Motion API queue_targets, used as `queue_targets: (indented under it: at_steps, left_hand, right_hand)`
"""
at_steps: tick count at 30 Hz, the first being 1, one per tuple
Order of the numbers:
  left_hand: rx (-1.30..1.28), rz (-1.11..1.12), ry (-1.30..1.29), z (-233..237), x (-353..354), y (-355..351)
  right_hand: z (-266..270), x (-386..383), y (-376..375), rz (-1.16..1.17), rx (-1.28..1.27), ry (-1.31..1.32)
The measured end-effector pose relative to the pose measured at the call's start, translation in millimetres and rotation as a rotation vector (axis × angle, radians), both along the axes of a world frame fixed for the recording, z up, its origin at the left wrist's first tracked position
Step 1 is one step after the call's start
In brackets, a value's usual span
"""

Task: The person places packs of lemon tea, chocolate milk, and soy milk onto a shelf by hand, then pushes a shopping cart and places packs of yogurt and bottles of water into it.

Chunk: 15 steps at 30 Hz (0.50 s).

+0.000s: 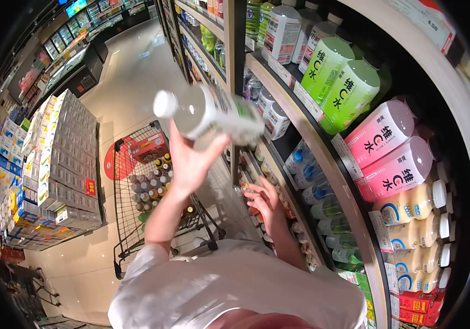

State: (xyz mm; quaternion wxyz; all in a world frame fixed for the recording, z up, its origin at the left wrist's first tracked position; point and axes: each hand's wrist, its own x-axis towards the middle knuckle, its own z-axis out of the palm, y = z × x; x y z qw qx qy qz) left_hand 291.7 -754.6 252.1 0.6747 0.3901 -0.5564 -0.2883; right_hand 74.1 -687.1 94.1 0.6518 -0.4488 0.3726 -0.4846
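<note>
My left hand grips a large bottle with a white cap and a pale label, tilted on its side above the shopping cart. Motion blurs the bottle, so its label cannot be read. Lower down, my right hand is beside the shelf edge, its fingers loosely bent and apart, with nothing visible in them. The cart holds several dark bottles with light caps and a red box.
On the right, shelves carry green bottles, pink bottles, cream-coloured bottles and clear bottles. Stacked cartons stand left of the cart. An aisle floor runs ahead toward display coolers.
</note>
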Motion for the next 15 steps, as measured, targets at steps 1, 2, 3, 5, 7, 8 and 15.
queue_targets:
  at_steps: [1,2,3,5,7,8,15]
  left_hand:
    - [-0.161,0.045,-0.009,20.8,-7.1,-22.7]
    - [-0.234,0.098,-0.053,39.2,-11.0,-46.6]
    - [-0.305,0.038,0.029,61.3,-23.7,-64.2]
    - [-0.432,0.164,-0.140,90.0,-36.6,-100.7]
    - [-0.414,0.131,-0.183,100.9,-53.5,-127.0]
    - [-0.408,0.119,-0.220,103.2,-62.7,-133.3]
    - [-0.352,0.140,-0.415,88.7,-97.8,-168.1]
  right_hand:
    - [-9.5,-5.2,1.3,0.022,0.080,0.016]
    - [-22.0,-11.7,3.2,0.079,0.107,-0.003]
    - [-35.5,-18.8,6.0,0.135,0.134,-0.021]
    - [-50.3,-27.1,14.6,0.205,0.160,-0.013]
    - [-56.9,-30.2,22.5,0.237,0.158,0.036]
    - [-66.3,-31.9,24.1,0.258,0.178,0.017]
    - [-115.6,-32.4,34.5,0.201,0.084,0.084]
